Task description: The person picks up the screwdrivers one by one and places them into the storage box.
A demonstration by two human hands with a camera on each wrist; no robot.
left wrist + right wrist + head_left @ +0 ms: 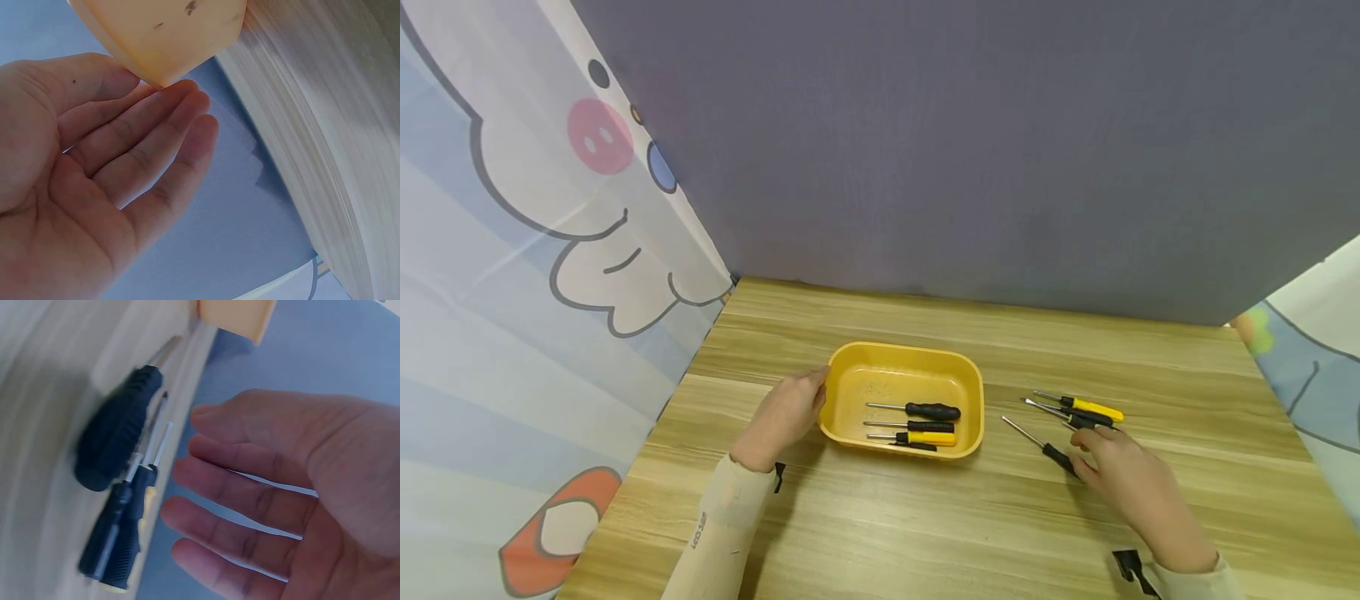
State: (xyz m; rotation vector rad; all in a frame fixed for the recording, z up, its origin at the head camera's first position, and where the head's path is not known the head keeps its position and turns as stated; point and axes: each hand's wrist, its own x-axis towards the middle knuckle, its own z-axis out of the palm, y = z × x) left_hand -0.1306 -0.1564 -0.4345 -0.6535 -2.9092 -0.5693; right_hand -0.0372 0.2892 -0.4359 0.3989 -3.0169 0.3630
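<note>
At the left end of a yellow plastic box (906, 354), my left hand (786, 417) pinches the rim between thumb and fingers; the left wrist view shows this grip on the box corner (169, 37). Inside the box lie several screwdrivers, among them a black-handled one (932, 411) and a yellow-and-black one (931, 437). My right hand (1127, 479) hovers beside loose screwdrivers on the table, its fingers loosely bent and holding nothing. Nearest is a black-handled screwdriver (119, 428). Behind it lie a yellow-and-black screwdriver (1093, 408) and other dark-handled ones, partly hidden by the hand.
The wood-grain table (910, 525) carries the box near its middle and the loose screwdrivers to the right. A grey panel (962, 167) stands along the back edge. Cartoon-printed curtains (490, 333) hang at the left and right sides.
</note>
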